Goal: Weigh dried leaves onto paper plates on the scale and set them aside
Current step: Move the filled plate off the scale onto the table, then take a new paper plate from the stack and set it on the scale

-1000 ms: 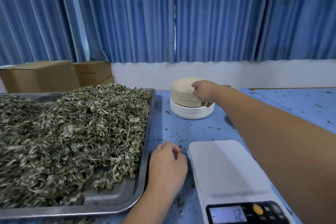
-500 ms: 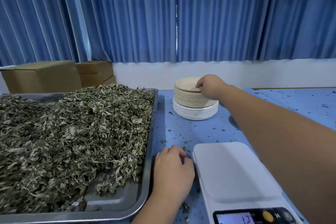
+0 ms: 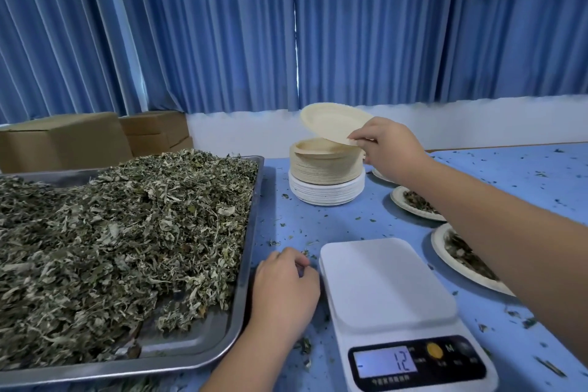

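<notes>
From the head camera I see the right hand [image 3: 389, 149] pinching the rim of a round tan paper plate [image 3: 334, 121]. The plate is tilted and lifted just above the stack of tan and white paper plates [image 3: 326, 172] behind the white digital kitchen scale [image 3: 381, 283], whose display reads 12. The left hand [image 3: 286, 289] rests just left of the scale, fingers loosely curled, gripping nothing. Further left sits a steel tray [image 3: 251, 232] heaped with crumbly grey-green dried leaves [image 3: 111, 239]. Right of the scale lie white leaf-filled plates [image 3: 439, 245].
</notes>
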